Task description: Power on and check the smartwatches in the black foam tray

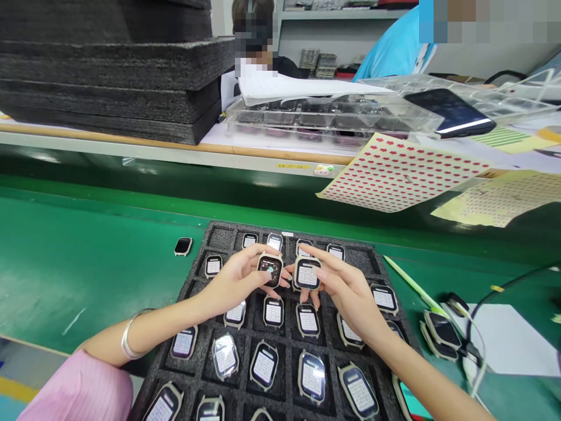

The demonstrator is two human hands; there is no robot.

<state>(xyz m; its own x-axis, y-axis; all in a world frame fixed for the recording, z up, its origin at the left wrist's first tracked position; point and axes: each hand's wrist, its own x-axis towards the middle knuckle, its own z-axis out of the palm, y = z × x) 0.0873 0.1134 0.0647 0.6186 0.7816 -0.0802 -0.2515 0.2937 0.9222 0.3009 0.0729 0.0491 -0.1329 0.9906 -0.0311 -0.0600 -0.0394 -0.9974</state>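
Note:
My left hand [248, 272] is closed around a smartwatch case [270, 270] with a dark lit screen, its thumb lying on the glass. Beside it, my right hand [339, 280] grips another smartwatch case [307, 273] whose screen shows a white table, thumb at its right edge. Both watches are held just above a black foam tray [287, 318]. Several strapless watches sit in the tray's compartments, most with white screens, such as one watch [264, 365] near the front. Parts of the tray are hidden under my hands and forearms.
One dark-screened watch [183, 246] lies on the green table [87, 263] left of the tray. At right are a green pen [414, 285], stacked watches [440, 333], cables and white paper [517, 339]. A shelf behind holds black foam stacks [109, 88], clear trays [307, 120] and a phone [451, 111]. Two people are beyond.

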